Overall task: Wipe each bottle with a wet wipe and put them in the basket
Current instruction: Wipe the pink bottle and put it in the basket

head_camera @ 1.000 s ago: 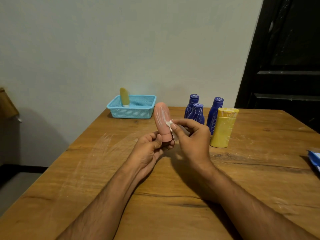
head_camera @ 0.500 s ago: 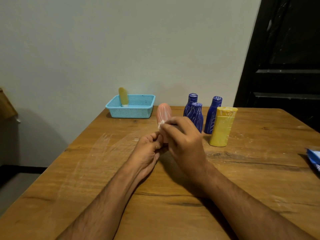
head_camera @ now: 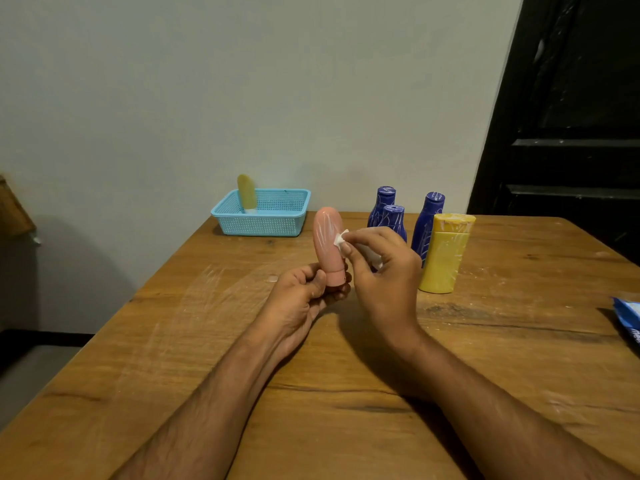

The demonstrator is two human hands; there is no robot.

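Pink bottle [head_camera: 328,242]: upright, cap down, above the worktop [head_camera: 207,341], in front of the basket [head_camera: 263,221].
Left hand [head_camera: 304,292]: fingers clenched round the bottle's cap end.
Right hand [head_camera: 381,271]: fingers pinch the wipe [head_camera: 340,239] against the bottle's right side; half a second ago it covered the bottle front.
Basket: holds one yellow bottle [head_camera: 246,194].
Blue bottles [head_camera: 427,223]: right of the basket.

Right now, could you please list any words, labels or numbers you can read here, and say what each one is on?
Blue plastic packet at the table's right edge: white lettering, cut off by the frame, too partial to read.
Three dark blue bottles: only white line patterns, no legible text.
Pink bottle, yellow bottle, turquoise basket: none.
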